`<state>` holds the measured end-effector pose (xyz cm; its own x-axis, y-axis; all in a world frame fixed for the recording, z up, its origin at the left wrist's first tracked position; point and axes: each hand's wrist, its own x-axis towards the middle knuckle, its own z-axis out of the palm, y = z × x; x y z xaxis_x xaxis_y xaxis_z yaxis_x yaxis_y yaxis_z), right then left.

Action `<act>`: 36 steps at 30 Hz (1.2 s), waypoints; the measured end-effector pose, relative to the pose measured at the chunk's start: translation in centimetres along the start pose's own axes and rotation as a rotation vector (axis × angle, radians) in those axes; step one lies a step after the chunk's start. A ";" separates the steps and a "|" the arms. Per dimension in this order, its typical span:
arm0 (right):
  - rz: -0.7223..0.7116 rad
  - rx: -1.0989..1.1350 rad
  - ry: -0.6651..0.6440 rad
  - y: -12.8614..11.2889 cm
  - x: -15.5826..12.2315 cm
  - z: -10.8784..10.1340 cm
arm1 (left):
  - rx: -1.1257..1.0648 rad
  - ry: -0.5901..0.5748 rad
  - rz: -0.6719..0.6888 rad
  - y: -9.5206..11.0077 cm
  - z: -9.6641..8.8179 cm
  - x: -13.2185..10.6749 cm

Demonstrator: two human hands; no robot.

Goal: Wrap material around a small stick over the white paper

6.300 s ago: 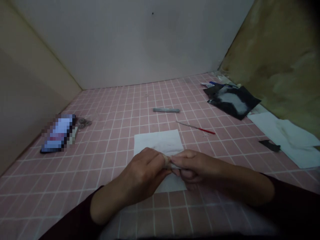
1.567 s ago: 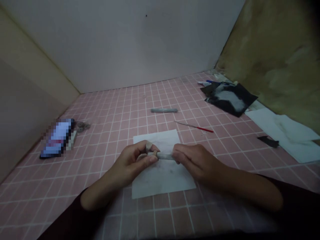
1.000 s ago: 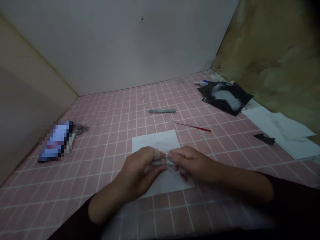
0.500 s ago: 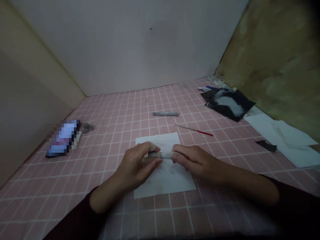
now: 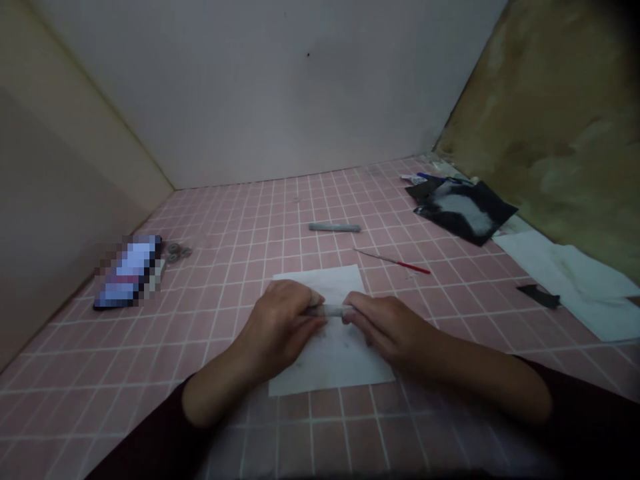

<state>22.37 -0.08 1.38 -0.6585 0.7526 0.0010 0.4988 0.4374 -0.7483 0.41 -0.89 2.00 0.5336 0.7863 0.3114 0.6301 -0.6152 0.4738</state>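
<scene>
Here's the pale rod (image 5: 334,311), long axis left to right over the paper (image 5: 325,367), left hand (image 5: 283,325) closed round its left end, right hand (image 5: 395,328) pinching the right.

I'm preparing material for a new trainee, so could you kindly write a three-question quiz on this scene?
1. True or false: the left hand and the right hand both hold the greyish rod.
2. Which of these lies nearest the hands? A. grey bar; B. red-handled tool; C. black sheet.
3. Fill in: the phone lies off to the person's ____.

Key: 1. True. 2. B. 3. Left.
</scene>
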 end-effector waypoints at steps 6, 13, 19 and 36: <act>0.084 0.303 -0.151 -0.5 0.2 -1.1 | -0.010 0.004 0.080 0.5 -0.2 -0.1; 0.012 0.151 -0.055 -0.6 0.2 -1.0 | -0.044 0.040 0.068 0.4 -0.2 -0.2; 0.088 0.399 -0.163 -0.7 0.2 -0.8 | -0.078 0.064 0.098 0.8 -0.1 -0.3; -0.122 -0.026 -0.112 -0.3 -0.8 -0.4 | -0.325 -0.011 -0.132 1.1 -1.3 -0.1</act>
<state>22.98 -0.55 1.88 -0.7732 0.6339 0.0155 0.4248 0.5360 -0.7295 0.32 -1.61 3.56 0.4664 0.8562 0.2222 0.4821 -0.4567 0.7477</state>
